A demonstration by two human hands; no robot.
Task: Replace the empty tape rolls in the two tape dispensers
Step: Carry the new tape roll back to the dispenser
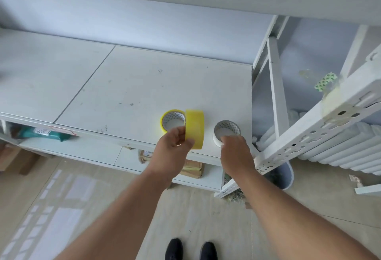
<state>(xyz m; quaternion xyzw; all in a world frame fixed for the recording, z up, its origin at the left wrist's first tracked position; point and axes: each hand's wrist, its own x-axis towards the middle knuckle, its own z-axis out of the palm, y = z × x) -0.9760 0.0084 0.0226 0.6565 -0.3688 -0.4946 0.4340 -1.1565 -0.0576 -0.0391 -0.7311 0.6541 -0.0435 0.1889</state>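
Note:
My left hand [172, 148] grips a yellow tape roll [194, 128] held on edge just above the white shelf top [123, 86]. Behind it a second yellow tape roll [172, 120] lies flat on the shelf, its patterned core showing. To the right a white tape roll [225, 130] lies flat near the shelf's front corner, and the fingers of my right hand [236, 152] close on its near rim. No tape dispenser is in view.
A white perforated metal rack [309, 136] with tape scraps stuck on it slants across the right. A radiator [340, 152] and a bin [285, 177] stand beyond it. Parcels [191, 169] lie on the lower shelf. My shoes [191, 249] are on the tiled floor.

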